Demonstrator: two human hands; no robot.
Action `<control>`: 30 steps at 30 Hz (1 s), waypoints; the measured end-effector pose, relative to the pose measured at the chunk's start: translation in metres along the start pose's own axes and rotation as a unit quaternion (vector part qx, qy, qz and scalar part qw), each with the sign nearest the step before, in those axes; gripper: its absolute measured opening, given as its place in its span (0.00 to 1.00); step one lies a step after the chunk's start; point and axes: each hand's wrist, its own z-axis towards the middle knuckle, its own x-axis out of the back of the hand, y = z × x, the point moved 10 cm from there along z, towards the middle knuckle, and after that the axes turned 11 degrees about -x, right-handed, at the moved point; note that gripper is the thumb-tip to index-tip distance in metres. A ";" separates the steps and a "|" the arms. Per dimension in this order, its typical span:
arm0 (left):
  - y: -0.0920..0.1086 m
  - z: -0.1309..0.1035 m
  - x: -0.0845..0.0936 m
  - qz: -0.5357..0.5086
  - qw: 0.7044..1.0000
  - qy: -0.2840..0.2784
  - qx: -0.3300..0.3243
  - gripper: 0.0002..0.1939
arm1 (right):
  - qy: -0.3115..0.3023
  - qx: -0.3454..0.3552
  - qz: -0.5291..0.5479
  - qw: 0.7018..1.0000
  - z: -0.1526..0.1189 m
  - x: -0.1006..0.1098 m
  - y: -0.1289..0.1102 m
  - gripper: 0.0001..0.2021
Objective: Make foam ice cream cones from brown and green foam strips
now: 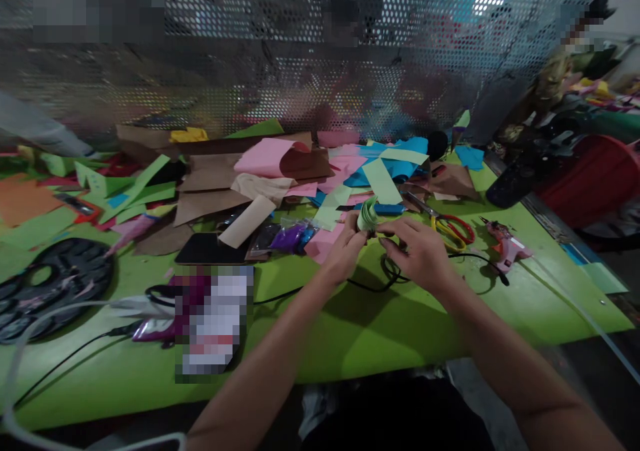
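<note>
A pale green rolled paper piece (368, 215), layered like a petal cone, stands up between the fingers of my left hand (345, 250), which is closed around its lower part. My right hand (420, 250) is at the right of the roll's base, fingers curled and thumb close to the index finger. Whatever sits between those right fingertips is too small to make out. Beneath the hands a black cable (373, 288) loops on the green table (340, 344). Scissors with red and yellow handles (451, 231) lie just beyond my right hand.
A pink glue gun (509, 248) lies at the right, its cord trailing. Coloured paper scraps (270, 158) pile along the back, before a perforated metal screen (280, 71). A phone (203, 248), a black segmented tray (75, 271) and a purple device (155, 329) are leftward.
</note>
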 end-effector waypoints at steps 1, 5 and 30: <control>-0.002 0.000 0.001 0.003 1.000 0.003 0.001 0.06 | 0.004 -0.004 0.005 1.000 0.000 0.002 0.001 0.07; -0.004 0.001 0.003 0.010 1.000 0.007 0.000 0.05 | 0.001 0.006 0.012 1.000 -0.001 0.000 0.000 0.09; 0.010 0.002 -0.006 0.055 0.998 -0.042 -0.013 0.05 | -0.027 0.004 -0.060 0.998 -0.002 -0.014 0.002 0.11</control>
